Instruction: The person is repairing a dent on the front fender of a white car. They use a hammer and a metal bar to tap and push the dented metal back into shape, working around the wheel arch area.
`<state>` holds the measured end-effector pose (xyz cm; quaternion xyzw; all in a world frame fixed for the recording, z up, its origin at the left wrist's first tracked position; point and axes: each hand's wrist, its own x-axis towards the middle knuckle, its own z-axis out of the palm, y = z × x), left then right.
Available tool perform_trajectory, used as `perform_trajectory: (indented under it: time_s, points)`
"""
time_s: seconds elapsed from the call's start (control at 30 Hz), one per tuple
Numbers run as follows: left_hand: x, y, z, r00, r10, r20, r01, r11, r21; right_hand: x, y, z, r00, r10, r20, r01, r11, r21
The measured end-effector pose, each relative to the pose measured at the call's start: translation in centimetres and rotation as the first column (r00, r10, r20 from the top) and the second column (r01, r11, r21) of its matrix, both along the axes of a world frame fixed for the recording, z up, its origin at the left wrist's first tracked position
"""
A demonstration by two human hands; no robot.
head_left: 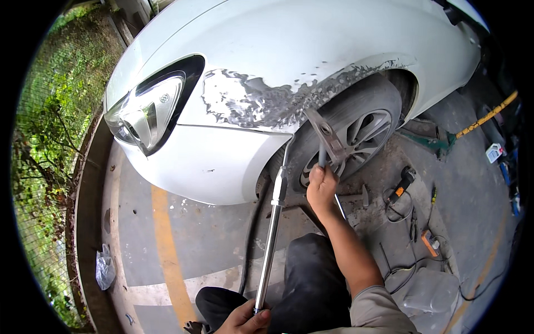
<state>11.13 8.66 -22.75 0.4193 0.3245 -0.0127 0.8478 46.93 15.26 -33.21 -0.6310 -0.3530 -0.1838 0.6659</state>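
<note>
Evidently, the left hand [245, 318] wraps its fingers round a long silvery metal bar [271, 228] whose bent tip reaches the white-painted car fender [300, 47]; the right hand [322, 187] clenches its fingers on a brownish metal-headed hammer [334, 145] nearby. A glancing blow could dent the fender.

Small marks and labels, none with legible wording.

Left of the front wheel [371, 131], the headlamp [149, 108] carries a small emblem [164, 98] inside its lens; nearer the wheel, the white bumper [222, 153] bears a tiny dark mark [208, 170], whether lettering or scuff cannot be told; well right of the wheel, a white plastic bottle [493, 152] shows a coloured label, too small to read.
</note>
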Motion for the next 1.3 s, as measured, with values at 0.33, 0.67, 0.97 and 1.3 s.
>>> perform_trajectory:
  time_s: [0.33, 0.67, 0.97, 1.3]
  points:
    - [-0.1, 0.1, -1.2, 0.997, -0.01, 0.081, 0.01, 1.0, 0.01, 3.0, -2.3, 5.8, 0.971, 0.037, 0.237, 0.012, 0.979, -0.203]
    - [0.6, 0.5, -1.7, 0.994, -0.046, 0.104, 0.046, 0.999, 0.003, 2.4, -3.6, 5.7, 0.919, 0.028, 0.392, 0.08, 0.963, -0.256]
    - [0.4, 0.8, -1.5, 0.993, -0.079, 0.092, 0.069, 0.992, 0.109, 2.4, -3.3, 6.9, 0.908, 0.188, 0.374, 0.01, 0.884, -0.467]
    - [1.2, 0.6, -1.5, 0.993, -0.085, 0.086, 0.065, 0.975, 0.213, 2.4, -3.8, 9.6, 0.804, 0.127, 0.581, 0.051, 0.959, -0.28]
